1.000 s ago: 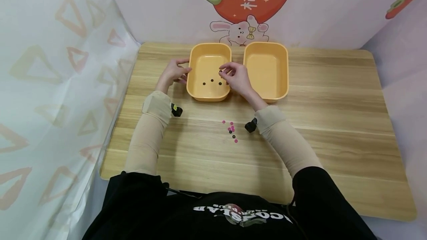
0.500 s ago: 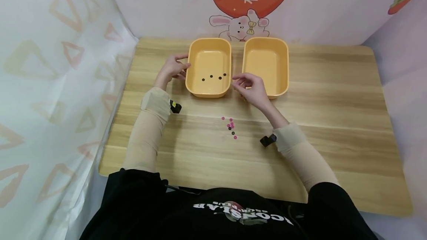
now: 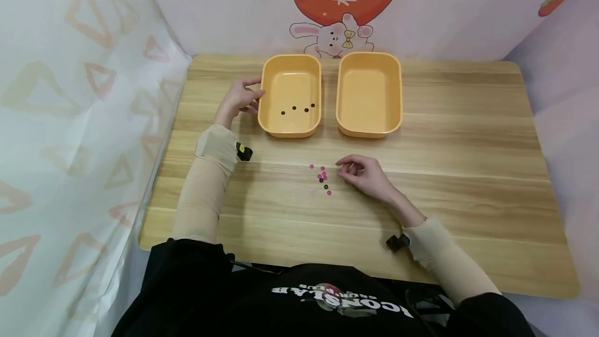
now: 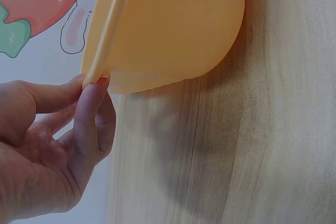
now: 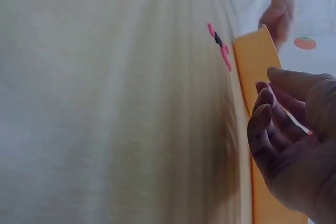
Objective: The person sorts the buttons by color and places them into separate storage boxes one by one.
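My left hand [image 3: 238, 99] pinches the left rim of the left yellow-orange bin [image 3: 290, 125]; the left wrist view shows thumb and fingers on that bin rim [image 4: 105, 51]. Inside this bin lie several small black round pieces [image 3: 294, 108], bead-like. My right hand [image 3: 367, 175] is over the table just right of a small cluster of pink pieces [image 3: 324, 176] and black pieces [image 3: 326, 187]. Its fingers are loosely bent, with a gap between thumb and fingertips and nothing between them in the right wrist view.
A second yellow-orange bin [image 3: 369, 131] stands right of the first, a narrow gap between them, with nothing seen inside. Both sit near the back edge of the wooden table [image 3: 468, 170], before a printed wall cloth [image 3: 444, 14]. A patterned curtain [image 3: 70, 118] hangs at left.
My right hand has let go of a black piece in the left bin, then moved toward me and right, back over the table by the cluster. The left hand keeps its hold on the bin.
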